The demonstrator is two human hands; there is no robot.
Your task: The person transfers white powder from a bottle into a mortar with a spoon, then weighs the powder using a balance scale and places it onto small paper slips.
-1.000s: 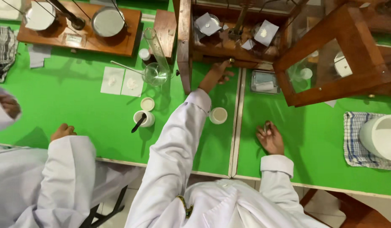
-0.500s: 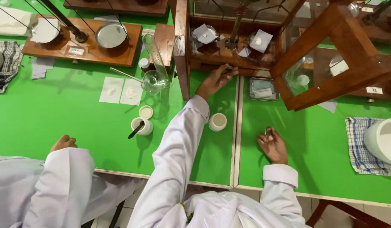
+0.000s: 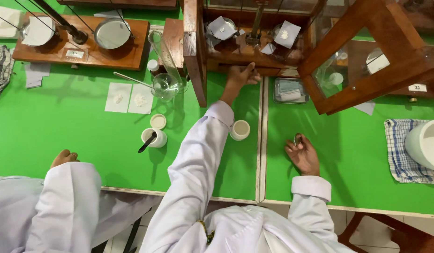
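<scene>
The left hand (image 3: 242, 77), higher than 1 second ago, now grips the front edge of the balance case (image 3: 254, 51), while the right hand (image 3: 303, 154) rests below it, fingers curled around a small tool (image 3: 295, 139).

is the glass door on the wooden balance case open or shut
Open: the glass door swings out to the right of the wooden balance case, while the left hand touches its base.
</scene>
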